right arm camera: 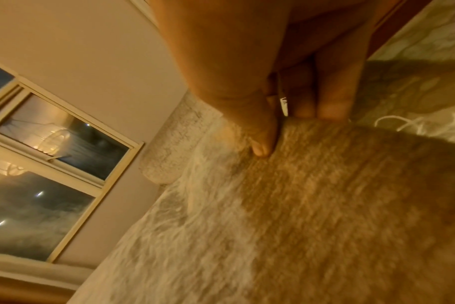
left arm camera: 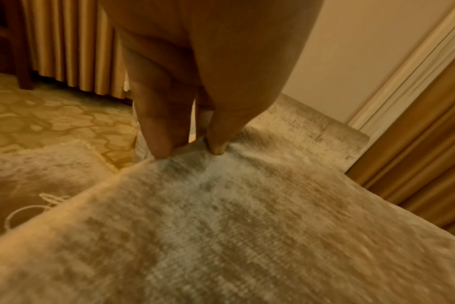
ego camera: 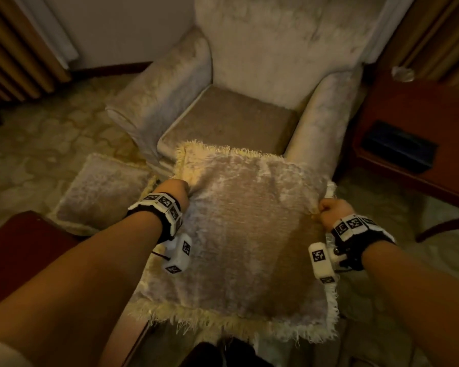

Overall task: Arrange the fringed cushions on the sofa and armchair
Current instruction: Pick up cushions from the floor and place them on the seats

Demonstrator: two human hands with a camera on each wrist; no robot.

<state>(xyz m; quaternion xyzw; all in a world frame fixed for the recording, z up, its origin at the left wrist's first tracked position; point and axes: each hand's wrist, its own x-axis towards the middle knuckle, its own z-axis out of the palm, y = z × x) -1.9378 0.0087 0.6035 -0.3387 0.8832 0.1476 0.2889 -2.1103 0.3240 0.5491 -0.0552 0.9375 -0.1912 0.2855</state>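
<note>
A square beige velvet cushion [ego camera: 247, 229] with a pale fringe hangs in front of me, held by both side edges over the front of the armchair [ego camera: 239, 102]. My left hand [ego camera: 176, 193] pinches its left edge, thumb on top and fingers underneath, as the left wrist view shows at the cushion [left arm camera: 221, 216] under the hand [left arm camera: 192, 148]. My right hand [ego camera: 329, 209] pinches the right edge the same way, and the right wrist view shows this hand [right arm camera: 278, 131] on the cushion [right arm camera: 286, 216]. A second fringed cushion [ego camera: 101, 192] lies on the carpet left of the armchair.
The armchair seat [ego camera: 231, 120] holds nothing. A dark wooden side table [ego camera: 419, 128] stands to the right, with a black object [ego camera: 400, 147] on it. Another dark wooden piece [ego camera: 21, 250] sits at lower left. Curtains [ego camera: 16, 49] hang at the back left over patterned carpet [ego camera: 37, 141].
</note>
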